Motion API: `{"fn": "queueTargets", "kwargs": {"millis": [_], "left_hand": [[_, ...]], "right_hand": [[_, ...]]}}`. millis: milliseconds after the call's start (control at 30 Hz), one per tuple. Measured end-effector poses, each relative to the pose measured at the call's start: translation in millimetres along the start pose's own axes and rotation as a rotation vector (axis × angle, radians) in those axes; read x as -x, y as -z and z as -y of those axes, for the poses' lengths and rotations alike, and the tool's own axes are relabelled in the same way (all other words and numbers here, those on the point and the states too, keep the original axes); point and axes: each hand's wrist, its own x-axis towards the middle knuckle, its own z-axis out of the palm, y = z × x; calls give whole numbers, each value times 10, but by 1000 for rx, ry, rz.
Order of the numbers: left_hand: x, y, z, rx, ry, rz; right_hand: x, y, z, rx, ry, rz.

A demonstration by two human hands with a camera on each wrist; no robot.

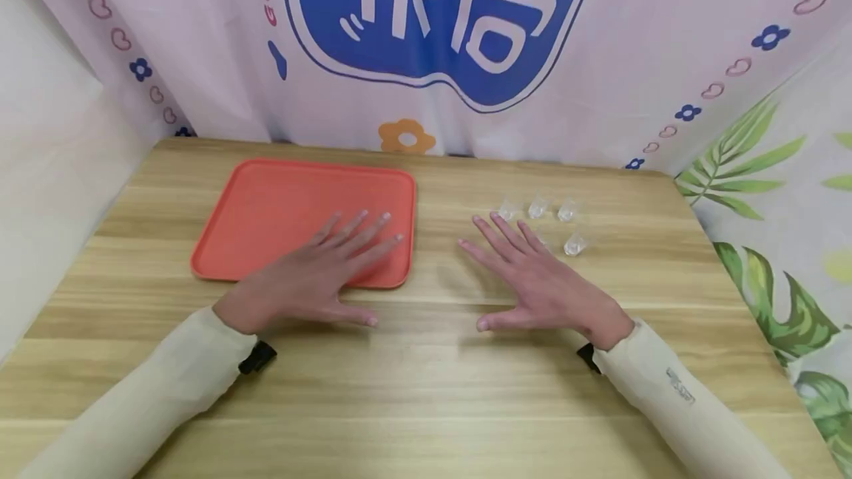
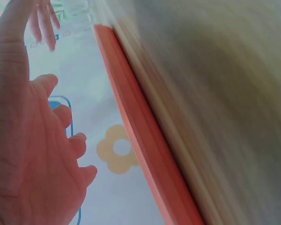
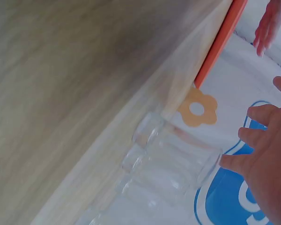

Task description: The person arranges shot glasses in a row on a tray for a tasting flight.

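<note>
My left hand (image 1: 309,272), fingers spread, hovers above the near right part of a red tray (image 1: 266,205) and holds nothing. In the left wrist view its palm (image 2: 42,164) is apart from the tray's rim (image 2: 136,122). Spread in the same way, my right hand (image 1: 539,279) is over the wooden table, near several small clear glasses. One glass (image 1: 575,245) stands just beyond the knuckles; another (image 1: 538,207) is in the back row. The right hand partly hides some of them in the head view. The right wrist view shows glasses (image 3: 178,145) below the fingers.
The wooden table (image 1: 399,398) reaches back to a printed curtain (image 1: 220,43) with a blue shield. A white wall (image 1: 53,131) borders the left side, and a leaf-patterned cloth (image 1: 785,191) hangs on the right.
</note>
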Motion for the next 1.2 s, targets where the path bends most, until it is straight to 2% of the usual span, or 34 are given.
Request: {"fn": "queueTargets", "kwargs": {"millis": [233,533,900,1000,1100,1200], "left_hand": [[136,8,117,0,77,-27],[367,103,270,33,191,-29],[678,143,561,124,331,-60],[732,181,630,120,359,-58],[782,215,716,109,385,-65],[828,228,792,122,414,-62]], "right_hand": [[137,105,-121,-33,-42,-89],[351,196,-284,-48,-172,-108],[597,250,-487,-77,-250,-192],[664,278,-541,-91,-309,-203],[711,312,-566,-134,-409,-211],[757,332,-578,-172,-505,-256]]}}
